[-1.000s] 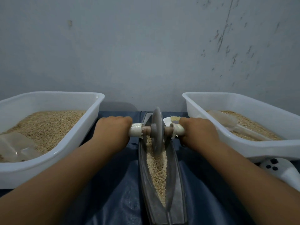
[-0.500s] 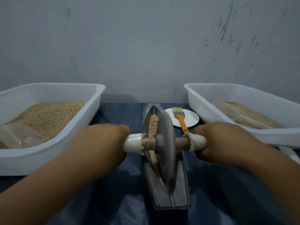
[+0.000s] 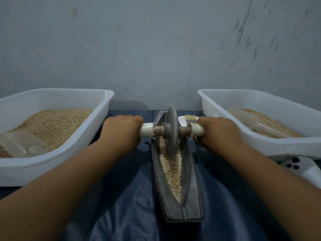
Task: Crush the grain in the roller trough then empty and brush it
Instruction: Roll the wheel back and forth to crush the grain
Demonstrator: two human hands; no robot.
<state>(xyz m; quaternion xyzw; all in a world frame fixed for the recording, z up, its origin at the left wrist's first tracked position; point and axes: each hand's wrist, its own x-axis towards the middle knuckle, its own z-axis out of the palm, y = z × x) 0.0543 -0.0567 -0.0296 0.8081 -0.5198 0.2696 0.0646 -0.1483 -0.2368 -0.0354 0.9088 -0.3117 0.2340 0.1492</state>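
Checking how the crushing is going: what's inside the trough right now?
Pale grain lies along the trough groove, with the roller wheel standing in it near the far end. Grain directly under the wheel is hidden.

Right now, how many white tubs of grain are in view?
2. The left tub stands left of the trough; the right tub stands right of it. Both run past the frame edges.

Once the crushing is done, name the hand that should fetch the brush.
Right. The brush lies on the small plate just beyond the right hand; the left hand would have to cross the trough.
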